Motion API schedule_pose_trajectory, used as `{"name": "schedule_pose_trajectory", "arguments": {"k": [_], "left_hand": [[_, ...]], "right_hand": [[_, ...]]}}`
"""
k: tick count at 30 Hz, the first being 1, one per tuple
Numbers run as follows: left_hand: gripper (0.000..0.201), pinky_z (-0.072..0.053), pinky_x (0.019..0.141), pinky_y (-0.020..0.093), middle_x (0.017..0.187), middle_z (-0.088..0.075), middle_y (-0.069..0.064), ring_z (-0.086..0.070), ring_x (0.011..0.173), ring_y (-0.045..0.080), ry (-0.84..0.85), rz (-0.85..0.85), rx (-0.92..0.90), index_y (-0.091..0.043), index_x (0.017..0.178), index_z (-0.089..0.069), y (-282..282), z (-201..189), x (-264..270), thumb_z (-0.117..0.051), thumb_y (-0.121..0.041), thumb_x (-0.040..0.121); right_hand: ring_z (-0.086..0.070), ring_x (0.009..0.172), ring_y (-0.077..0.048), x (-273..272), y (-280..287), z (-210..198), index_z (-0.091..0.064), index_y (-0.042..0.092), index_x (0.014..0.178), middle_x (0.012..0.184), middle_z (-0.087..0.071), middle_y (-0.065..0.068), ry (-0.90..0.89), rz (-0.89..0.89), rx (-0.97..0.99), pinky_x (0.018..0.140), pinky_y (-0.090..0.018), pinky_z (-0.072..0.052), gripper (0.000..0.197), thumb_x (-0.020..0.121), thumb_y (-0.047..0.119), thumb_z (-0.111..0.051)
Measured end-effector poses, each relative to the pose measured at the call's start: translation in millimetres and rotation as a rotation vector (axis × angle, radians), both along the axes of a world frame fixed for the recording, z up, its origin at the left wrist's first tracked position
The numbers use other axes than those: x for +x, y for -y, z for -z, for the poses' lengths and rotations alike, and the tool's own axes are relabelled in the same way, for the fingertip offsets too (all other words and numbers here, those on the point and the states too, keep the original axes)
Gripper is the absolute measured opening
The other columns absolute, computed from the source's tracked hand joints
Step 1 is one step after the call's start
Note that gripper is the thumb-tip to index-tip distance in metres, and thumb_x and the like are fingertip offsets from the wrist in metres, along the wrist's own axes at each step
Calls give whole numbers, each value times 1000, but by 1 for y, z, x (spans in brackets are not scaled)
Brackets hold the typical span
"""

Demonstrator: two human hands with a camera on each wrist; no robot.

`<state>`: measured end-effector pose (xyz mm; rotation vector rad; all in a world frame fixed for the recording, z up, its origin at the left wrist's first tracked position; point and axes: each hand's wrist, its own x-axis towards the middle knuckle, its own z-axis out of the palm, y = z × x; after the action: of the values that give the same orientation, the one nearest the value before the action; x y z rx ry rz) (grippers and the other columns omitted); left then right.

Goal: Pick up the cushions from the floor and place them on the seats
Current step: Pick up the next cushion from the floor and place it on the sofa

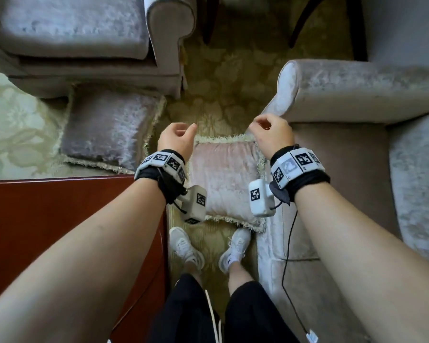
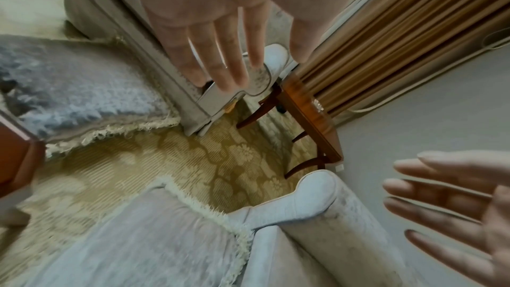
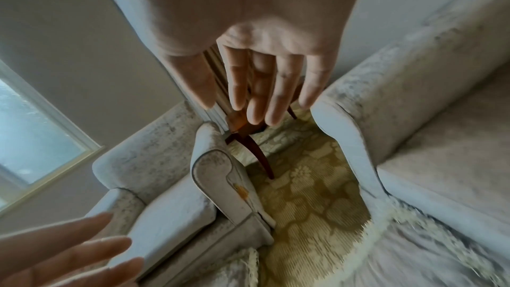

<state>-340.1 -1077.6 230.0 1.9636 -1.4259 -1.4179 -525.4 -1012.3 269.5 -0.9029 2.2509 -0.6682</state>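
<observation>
A pink fringed cushion (image 1: 226,179) lies on the carpet between my feet and the two hands. A grey-lilac fringed cushion (image 1: 109,127) lies on the floor to the left, against the front of the left armchair (image 1: 70,23). My left hand (image 1: 183,128) hovers over the pink cushion's far left corner, loosely curled and empty. My right hand (image 1: 263,122) hovers over its far right corner by the sofa arm (image 1: 357,87), also empty. The left wrist view shows the left fingers (image 2: 220,51) straight above the pink cushion (image 2: 154,237). The right fingers (image 3: 262,86) hang relaxed in the right wrist view.
A red-brown wooden table (image 1: 60,231) fills the lower left beside my left arm. A dark-legged side table (image 1: 295,21) stands at the back between the armchair and the sofa seat (image 1: 416,174). Patterned carpet (image 1: 221,95) lies between them. My white shoes (image 1: 186,248) stand just before the pink cushion.
</observation>
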Motion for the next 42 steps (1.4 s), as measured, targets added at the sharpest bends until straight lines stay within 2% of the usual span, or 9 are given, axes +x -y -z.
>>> {"name": "schedule_pose_trajectory", "arguments": {"k": [4,7,12,17,24,28,32,37,42], "left_hand": [[41,-52,88,32,110,-67,-2,-63,93,15,37,27,89,-16,120,-63,-14,58,13,-60,-45,91],[43,-49,86,28,117,-68,2,-60,93,13,108,49,156,-15,123,-61,-28,108,25,-60,-45,92],[54,-48,92,31,125,-63,3,-59,99,15,136,84,257,-12,133,-53,-51,195,22,-58,-47,93],[67,-45,103,41,136,-56,6,-57,119,23,164,82,325,-15,141,-44,-75,304,5,-61,-53,89],[80,-38,109,44,145,-47,9,-49,130,27,216,-6,381,-16,147,-37,-87,442,-9,-57,-63,86],[79,-34,111,44,150,-42,8,-43,135,28,226,-46,387,-18,148,-36,-84,495,-16,-57,-63,87],[90,-28,114,47,157,-31,7,-34,142,28,240,-23,356,-18,152,-27,-78,536,-22,-56,-69,84],[97,-24,115,47,159,-26,10,-29,145,31,240,-78,423,-13,155,-19,-69,579,-31,-55,-69,84],[89,-35,110,38,151,-42,6,-44,135,27,194,-121,370,-14,150,-32,-67,616,-39,-56,-69,84]], "right_hand": [[-56,90,-11,2,-11,60,-67,13,107,100,-65,1,27,44,70,77,-19,-39,22,89,23,-59],[-59,101,-19,6,-20,114,-65,11,112,113,-65,-6,39,77,128,82,-23,-42,28,89,24,-58],[-50,123,-21,1,-44,209,-51,15,133,138,-48,-6,66,118,252,91,-22,-34,45,92,31,-58],[-36,137,-26,-9,-75,316,-36,16,145,151,-34,-6,57,131,347,111,-38,-30,64,88,33,-60],[-28,141,-28,-32,-102,440,-28,17,148,155,-24,-7,-28,211,326,115,-46,-26,79,82,39,-66],[-15,145,-28,-41,-99,484,-17,15,151,159,-11,-9,-68,254,297,116,-48,-22,91,79,43,-65],[-1,148,-31,-50,-90,515,-2,20,153,162,1,-8,-121,294,359,117,-56,-10,108,74,57,-66],[-5,148,-27,-58,-92,539,-2,18,153,162,-3,-7,-196,319,363,116,-54,-8,118,68,65,-69],[-11,147,-28,-60,-96,556,-6,19,153,160,-9,-8,-232,326,314,115,-53,-11,119,65,65,-72]]}}
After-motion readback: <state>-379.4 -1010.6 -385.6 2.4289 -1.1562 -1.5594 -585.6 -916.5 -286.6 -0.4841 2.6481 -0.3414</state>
